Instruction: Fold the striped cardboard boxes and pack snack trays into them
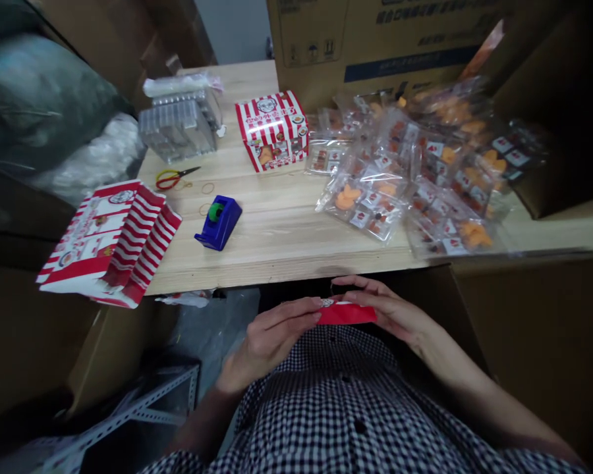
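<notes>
Below the table's front edge, both my hands hold a flat red and white carton (344, 312) seen edge-on. My left hand (271, 336) pinches its left end with fingers closed. My right hand (386, 311) grips its right end, fingers curled over it. On the wooden table (286, 243) stands an assembled red-striped box (273, 130). A stack of flat striped cartons (111, 240) overhangs the table's left front corner.
A blue tape dispenser (219, 222), red-handled scissors (174, 178) and rubber bands lie left of centre. Clear plastic trays (180, 125) sit at the back left. A heap of clear snack packets (415, 178) fills the right. Large cardboard boxes (375, 39) stand behind.
</notes>
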Demonstrator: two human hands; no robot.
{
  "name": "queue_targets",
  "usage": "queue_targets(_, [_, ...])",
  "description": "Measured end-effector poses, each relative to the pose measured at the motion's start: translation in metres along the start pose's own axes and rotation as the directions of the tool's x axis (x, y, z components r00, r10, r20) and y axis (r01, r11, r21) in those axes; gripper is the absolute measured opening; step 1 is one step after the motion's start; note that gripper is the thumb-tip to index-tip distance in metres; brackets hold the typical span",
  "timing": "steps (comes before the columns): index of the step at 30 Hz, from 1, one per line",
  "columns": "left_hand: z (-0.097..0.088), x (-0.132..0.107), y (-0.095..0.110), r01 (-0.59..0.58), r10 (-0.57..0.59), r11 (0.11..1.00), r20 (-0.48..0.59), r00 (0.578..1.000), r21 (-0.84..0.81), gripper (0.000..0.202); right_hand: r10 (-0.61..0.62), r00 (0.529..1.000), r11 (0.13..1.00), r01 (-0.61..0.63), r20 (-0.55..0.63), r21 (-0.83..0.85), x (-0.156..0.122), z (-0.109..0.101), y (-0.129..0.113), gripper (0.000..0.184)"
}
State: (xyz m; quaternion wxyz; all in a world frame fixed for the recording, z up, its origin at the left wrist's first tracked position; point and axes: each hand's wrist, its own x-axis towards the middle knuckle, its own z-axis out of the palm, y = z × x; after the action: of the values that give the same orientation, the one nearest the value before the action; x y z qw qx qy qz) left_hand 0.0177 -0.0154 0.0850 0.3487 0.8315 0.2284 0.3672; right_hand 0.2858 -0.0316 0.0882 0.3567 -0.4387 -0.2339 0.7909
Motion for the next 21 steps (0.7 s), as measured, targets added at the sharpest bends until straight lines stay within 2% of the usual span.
queue_targets(6, [0.005,-0.01,-0.004,-0.011,0.012,1.0,0.093,0.996,-0.01,0.049,0.033,0.999,0.999,-0.033,0.043,0.02,-0.001,-0.001,0.017,0.036])
queue_targets(11, [0.004,-0.009,-0.005,-0.005,0.011,0.996,0.071,0.997,-0.093,0.048,0.04,0.999,0.998,-0.041,0.027,0.042,-0.002,-0.004,0.023,0.035])
queue_targets(15, [0.0,-0.004,-0.004,0.046,-0.044,0.991,0.016,0.999,-0.124,0.044,0.013,0.999,1.0,-0.011,0.047,-0.026,-0.004,-0.004,0.014,0.03])
queue_targets(18, [-0.001,-0.002,-0.007,0.096,-0.103,0.987,-0.047,0.994,-0.127,0.041,-0.154,0.985,0.958,0.168,0.076,-0.231,-0.007,0.0,0.004,0.039])
queue_targets(21, [-0.003,0.001,-0.011,0.161,-0.176,0.975,-0.091,0.98,-0.151,0.035,-0.389,0.911,0.776,0.403,0.135,-0.484,-0.009,0.006,-0.002,0.051])
